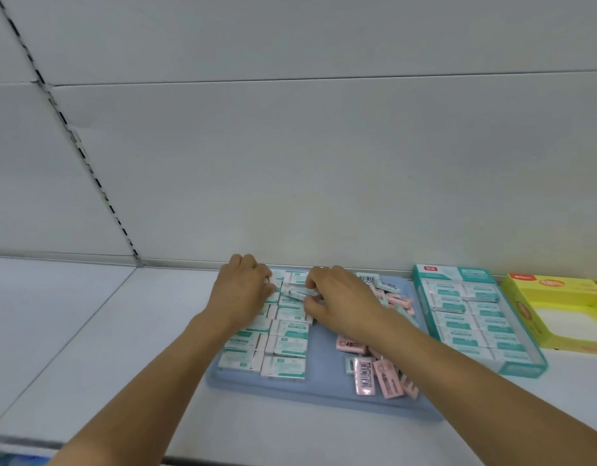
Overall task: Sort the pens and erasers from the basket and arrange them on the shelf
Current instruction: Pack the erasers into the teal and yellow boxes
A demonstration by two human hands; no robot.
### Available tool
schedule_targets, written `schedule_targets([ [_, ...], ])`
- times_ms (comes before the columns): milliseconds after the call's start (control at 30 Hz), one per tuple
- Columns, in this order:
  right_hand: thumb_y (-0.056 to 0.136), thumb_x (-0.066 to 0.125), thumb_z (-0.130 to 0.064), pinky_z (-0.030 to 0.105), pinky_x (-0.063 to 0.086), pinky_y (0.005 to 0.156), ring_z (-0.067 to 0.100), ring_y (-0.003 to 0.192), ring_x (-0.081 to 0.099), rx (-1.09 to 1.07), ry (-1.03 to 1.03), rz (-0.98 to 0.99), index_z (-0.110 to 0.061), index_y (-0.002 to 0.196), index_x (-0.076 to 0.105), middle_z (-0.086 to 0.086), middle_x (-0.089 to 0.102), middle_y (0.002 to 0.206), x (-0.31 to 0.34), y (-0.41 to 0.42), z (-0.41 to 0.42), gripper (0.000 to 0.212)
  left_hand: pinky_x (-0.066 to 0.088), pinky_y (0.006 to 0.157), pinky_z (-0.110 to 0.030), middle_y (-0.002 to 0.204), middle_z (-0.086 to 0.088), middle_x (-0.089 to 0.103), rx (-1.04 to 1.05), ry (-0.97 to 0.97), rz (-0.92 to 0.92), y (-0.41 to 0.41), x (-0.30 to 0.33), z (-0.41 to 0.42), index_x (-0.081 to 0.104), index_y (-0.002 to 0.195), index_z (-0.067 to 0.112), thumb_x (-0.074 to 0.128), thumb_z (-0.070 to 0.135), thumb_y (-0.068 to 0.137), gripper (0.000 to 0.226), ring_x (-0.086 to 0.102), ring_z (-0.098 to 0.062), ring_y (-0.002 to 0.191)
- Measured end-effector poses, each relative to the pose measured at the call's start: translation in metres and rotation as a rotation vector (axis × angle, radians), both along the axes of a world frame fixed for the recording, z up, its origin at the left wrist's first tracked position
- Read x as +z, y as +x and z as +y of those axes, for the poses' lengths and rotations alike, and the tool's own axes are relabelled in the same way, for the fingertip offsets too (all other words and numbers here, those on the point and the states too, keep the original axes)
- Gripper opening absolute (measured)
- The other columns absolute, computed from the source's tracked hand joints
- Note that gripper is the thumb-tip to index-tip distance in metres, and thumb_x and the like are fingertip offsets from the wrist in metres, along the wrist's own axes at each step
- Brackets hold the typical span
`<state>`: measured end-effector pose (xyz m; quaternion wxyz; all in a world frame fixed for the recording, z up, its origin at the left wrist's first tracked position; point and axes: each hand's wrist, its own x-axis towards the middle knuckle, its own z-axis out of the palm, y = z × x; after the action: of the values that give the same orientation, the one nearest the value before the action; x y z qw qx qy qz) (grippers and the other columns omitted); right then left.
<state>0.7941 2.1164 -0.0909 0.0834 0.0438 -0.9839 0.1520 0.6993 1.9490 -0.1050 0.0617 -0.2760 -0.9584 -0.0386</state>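
Observation:
A blue tray (320, 381) lies on the white shelf (98, 334). On its left half, several teal-and-white erasers (285, 346) lie in two neat columns. Several pink erasers (379, 376) lie loose on its right half. My left hand (241, 290) rests curled on the far end of the left column, fingertips on an eraser there. My right hand (340, 302) pinches one teal-and-white eraser (302, 293) between thumb and fingers, tilted just above the right column's far end.
A teal display box (475, 317) filled with teal-and-white erasers stands right of the tray. Beyond it is a yellow box (566, 307) with an open window. The shelf's white back wall rises straight behind; a slotted upright (88, 163) runs at the left.

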Motion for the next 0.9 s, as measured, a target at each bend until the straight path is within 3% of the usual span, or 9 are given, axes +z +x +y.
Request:
schedule_targets([
  [100, 0.091, 0.048, -0.023, 0.030, 0.042, 0.063, 0.009, 0.069, 0.049, -0.080, -0.283, 0.040, -0.014, 0.084, 0.057, -0.005, 0.057, 0.076, 0.003, 0.009, 0.009, 0.014, 0.042, 0.074, -0.030, 0.096, 0.003, 0.062, 0.054, 0.411, -0.095, 0.015, 0.007, 0.008, 0.057, 0.098, 0.022, 0.042, 0.031, 0.099, 0.018, 0.056, -0.019, 0.093],
  [267, 0.095, 0.050, -0.018, 0.021, 0.036, 0.045, 0.006, 0.045, 0.044, -0.289, -0.929, 0.009, -0.002, 0.075, 0.059, -0.004, 0.061, 0.060, 0.012, 0.037, 0.046, 0.027, 0.057, 0.062, -0.028, 0.084, -0.001, 0.071, 0.198, 1.357, -0.962, 0.061, 0.024, 0.054, 0.057, 0.104, 0.010, 0.045, 0.028, 0.102, 0.022, 0.069, -0.014, 0.071],
  [333, 0.096, 0.052, -0.019, 0.024, 0.036, 0.042, 0.010, 0.045, 0.044, -0.308, -1.066, -0.022, -0.006, 0.081, 0.066, -0.005, 0.061, 0.058, 0.014, 0.050, 0.061, 0.024, 0.054, 0.054, -0.027, 0.072, -0.003, 0.068, 0.126, 1.440, -1.149, 0.075, 0.027, 0.072, 0.057, 0.104, 0.006, 0.052, 0.025, 0.099, 0.020, 0.065, -0.015, 0.064],
  [400, 0.096, 0.054, -0.019, 0.023, 0.041, 0.044, 0.011, 0.047, 0.049, -0.292, -1.077, -0.024, -0.017, 0.086, 0.071, -0.002, 0.062, 0.059, 0.015, 0.062, 0.075, 0.021, 0.048, 0.050, -0.024, 0.070, -0.005, 0.063, 0.034, 1.396, -1.156, 0.086, 0.027, 0.088, 0.057, 0.108, 0.005, 0.059, 0.015, 0.096, 0.017, 0.058, -0.013, 0.059],
  [500, 0.089, 0.067, -0.024, 0.023, 0.051, 0.060, 0.012, 0.063, 0.059, -0.228, -0.796, 0.109, -0.028, 0.095, 0.069, -0.002, 0.066, 0.073, 0.015, 0.081, 0.097, 0.008, 0.044, 0.050, -0.025, 0.064, -0.003, 0.058, -0.011, 1.342, -1.102, 0.096, 0.025, 0.111, 0.054, 0.113, 0.006, 0.059, 0.005, 0.094, 0.020, 0.053, -0.012, 0.056],
  [600, 0.081, 0.075, -0.027, 0.013, 0.040, 0.066, 0.004, 0.073, 0.054, -0.143, -0.296, 0.238, -0.028, 0.102, 0.067, -0.011, 0.057, 0.087, 0.017, 0.099, 0.120, 0.023, 0.044, 0.048, -0.024, 0.059, -0.004, 0.058, -0.011, 1.311, -1.145, 0.107, 0.027, 0.133, 0.054, 0.112, 0.008, 0.058, 0.006, 0.094, 0.018, 0.050, -0.014, 0.051],
  [700, 0.086, 0.070, -0.026, 0.024, 0.041, 0.069, 0.007, 0.080, 0.051, -0.134, -0.057, 0.275, -0.020, 0.109, 0.065, -0.009, 0.054, 0.095, 0.018, 0.111, 0.143, 0.025, 0.041, 0.045, -0.023, 0.063, -0.005, 0.058, -0.004, 1.279, -1.180, 0.118, 0.028, 0.153, 0.055, 0.110, 0.008, 0.055, 0.015, 0.097, 0.014, 0.047, -0.015, 0.051],
  [767, 0.090, 0.063, -0.031, 0.029, 0.043, 0.070, 0.012, 0.094, 0.052, -0.224, 0.025, 0.262, -0.023, 0.114, 0.062, -0.006, 0.055, 0.104, 0.021, 0.118, 0.163, 0.025, 0.039, 0.047, -0.024, 0.069, -0.006, 0.059, 0.055, 1.286, -1.172, 0.120, 0.030, 0.161, 0.059, 0.100, 0.009, 0.049, 0.025, 0.099, 0.019, 0.046, -0.015, 0.053],
  [900, 0.096, 0.052, -0.035, 0.030, 0.039, 0.079, 0.017, 0.109, 0.045, -0.371, 0.268, 0.016, -0.023, 0.120, 0.056, -0.003, 0.049, 0.117, 0.019, 0.123, 0.200, 0.028, 0.039, 0.057, -0.028, 0.077, -0.010, 0.063, 0.143, 1.412, -1.225, 0.121, 0.033, 0.165, 0.064, 0.090, 0.007, 0.041, 0.014, 0.100, 0.025, 0.050, -0.016, 0.061],
])
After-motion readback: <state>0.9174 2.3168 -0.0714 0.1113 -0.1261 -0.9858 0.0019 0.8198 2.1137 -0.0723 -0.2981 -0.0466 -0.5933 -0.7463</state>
